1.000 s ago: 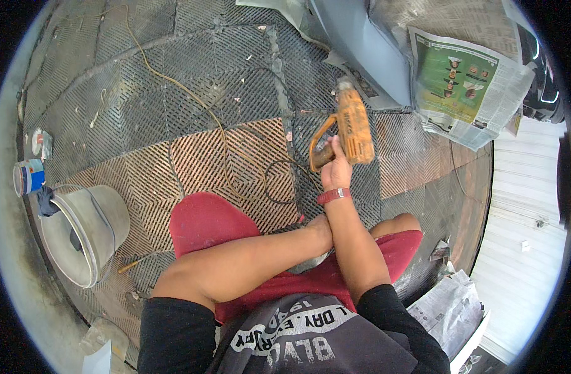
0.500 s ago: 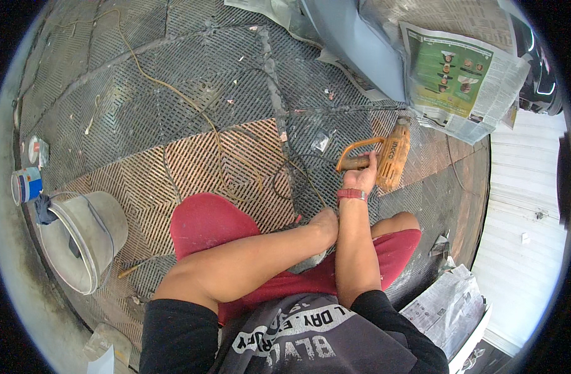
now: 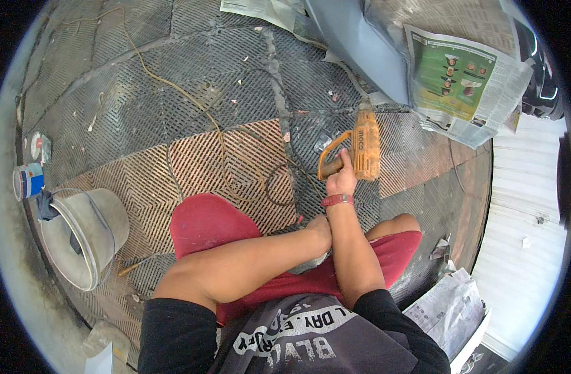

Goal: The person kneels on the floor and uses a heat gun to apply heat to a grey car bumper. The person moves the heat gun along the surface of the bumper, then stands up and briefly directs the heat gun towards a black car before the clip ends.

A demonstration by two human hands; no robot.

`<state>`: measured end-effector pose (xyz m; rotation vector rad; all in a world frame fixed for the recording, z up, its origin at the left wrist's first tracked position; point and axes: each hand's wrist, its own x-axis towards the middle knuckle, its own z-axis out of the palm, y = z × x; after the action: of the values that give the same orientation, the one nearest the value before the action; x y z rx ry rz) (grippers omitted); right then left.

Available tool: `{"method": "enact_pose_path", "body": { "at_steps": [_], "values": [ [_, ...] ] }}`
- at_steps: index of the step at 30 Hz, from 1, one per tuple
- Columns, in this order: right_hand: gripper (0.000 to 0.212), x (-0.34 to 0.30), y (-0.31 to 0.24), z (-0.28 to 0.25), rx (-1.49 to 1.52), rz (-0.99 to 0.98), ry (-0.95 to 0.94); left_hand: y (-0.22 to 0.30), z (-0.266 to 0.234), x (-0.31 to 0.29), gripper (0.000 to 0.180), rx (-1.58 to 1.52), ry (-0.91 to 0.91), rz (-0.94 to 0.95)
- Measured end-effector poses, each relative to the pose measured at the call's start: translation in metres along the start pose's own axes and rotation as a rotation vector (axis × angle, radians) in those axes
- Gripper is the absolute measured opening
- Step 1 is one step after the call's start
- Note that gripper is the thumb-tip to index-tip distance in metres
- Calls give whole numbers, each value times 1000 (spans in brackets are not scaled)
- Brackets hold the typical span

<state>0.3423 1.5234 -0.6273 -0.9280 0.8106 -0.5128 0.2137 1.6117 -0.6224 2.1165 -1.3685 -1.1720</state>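
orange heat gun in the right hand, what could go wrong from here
If the orange heat gun is hot, which cannot be told, its nozzle, pointing toward the grey-blue panel, might scorch it or the newspaper beside it. The yellow cord, lying loose across the slatted floor tiles, could snag or trip someone.

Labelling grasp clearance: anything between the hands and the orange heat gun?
Nothing visible for the right hand: it grips the orange heat gun's handle. From the left hand, apart from the gun, the right wrist with its red band lies in between in this view.
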Motion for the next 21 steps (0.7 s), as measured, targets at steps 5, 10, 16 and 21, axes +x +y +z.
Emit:
{"method": "enact_pose_path", "body": {
  "at_steps": [5, 10, 16, 21],
  "values": [
    [40, -3, 9, 10, -100, -50, -29, 21, -83, -58, 38, 16, -1, 89],
    [40, -14, 17, 43, -252, -12, -304, 4, -37, -33, 38, -420, 211, -105],
    [40, -9, 26, 60, -752, -207, -569, 11, -63, -34, 41, -1026, 165, -326],
    [40, -10, 32, 110, -1131, -646, -801, -21, -24, -4, 40, -1125, 492, -108]
  ]
}}
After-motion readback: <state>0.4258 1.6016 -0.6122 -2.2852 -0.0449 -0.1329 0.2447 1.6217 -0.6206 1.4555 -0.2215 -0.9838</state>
